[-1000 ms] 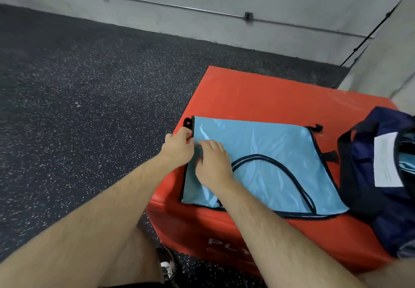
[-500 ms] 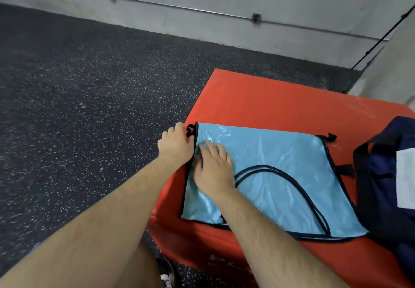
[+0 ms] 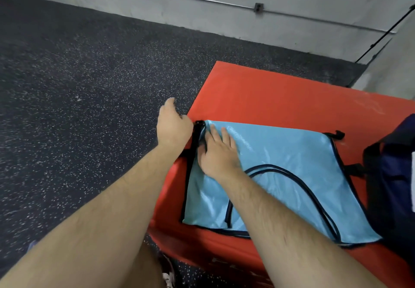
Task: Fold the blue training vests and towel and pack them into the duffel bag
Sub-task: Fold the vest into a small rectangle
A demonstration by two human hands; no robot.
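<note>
Pinning a blue vest flat at its far-left corner.

Pressing with straight, spread fingers (image 3: 225,135) of the right hand (image 3: 219,155) on the blue training vest (image 3: 280,171), palm down, forearm slanting in from the near right. Meeting the black strap (image 3: 197,130) at that corner with the left hand (image 3: 174,128), back turned up, fingertips (image 3: 170,102) past the bench (image 3: 269,94) edge; pinching or only touching, cannot tell. Spread flat on the red bench, just beside the navy duffel bag (image 3: 395,175) at right. Probably thin, light, slick and limp, apt to slide and fall open. Better taken by the black bound edges or corners.
</note>
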